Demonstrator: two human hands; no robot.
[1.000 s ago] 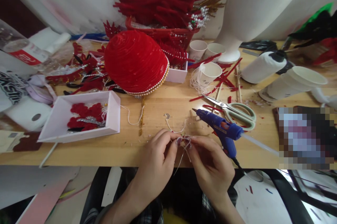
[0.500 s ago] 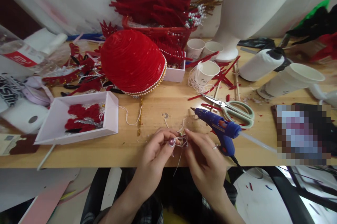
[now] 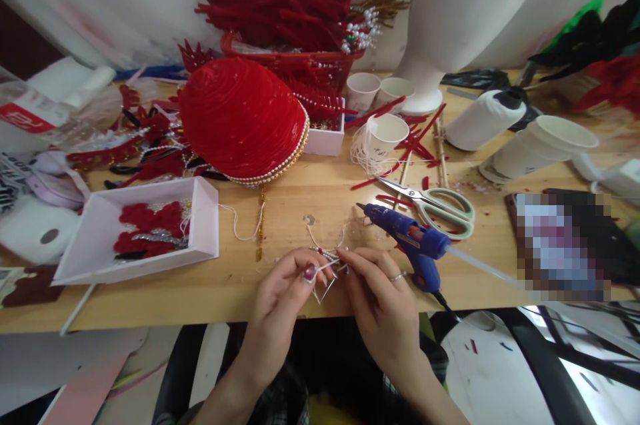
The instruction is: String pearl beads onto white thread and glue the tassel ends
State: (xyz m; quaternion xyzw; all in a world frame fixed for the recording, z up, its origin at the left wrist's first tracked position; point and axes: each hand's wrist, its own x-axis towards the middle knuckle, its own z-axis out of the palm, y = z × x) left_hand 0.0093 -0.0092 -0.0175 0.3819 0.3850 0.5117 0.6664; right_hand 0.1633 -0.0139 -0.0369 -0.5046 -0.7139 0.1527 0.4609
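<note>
White tray (image 3: pixel 207 212) holds red trims (image 3: pixel 147 228); both hands pinch beaded wire (image 3: pixel 325 258)

Small beaded wire ornament (image 3: pixel 327 264), pinched above the table edge.

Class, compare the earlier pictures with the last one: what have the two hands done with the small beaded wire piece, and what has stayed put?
The left hand and right hand still pinch the beaded wire piece at the table edge. The fingertips have drawn slightly apart, and bent wire now shows below them. Nothing was picked up or let go. The glue gun, scissors and red hat lie as before.
</note>
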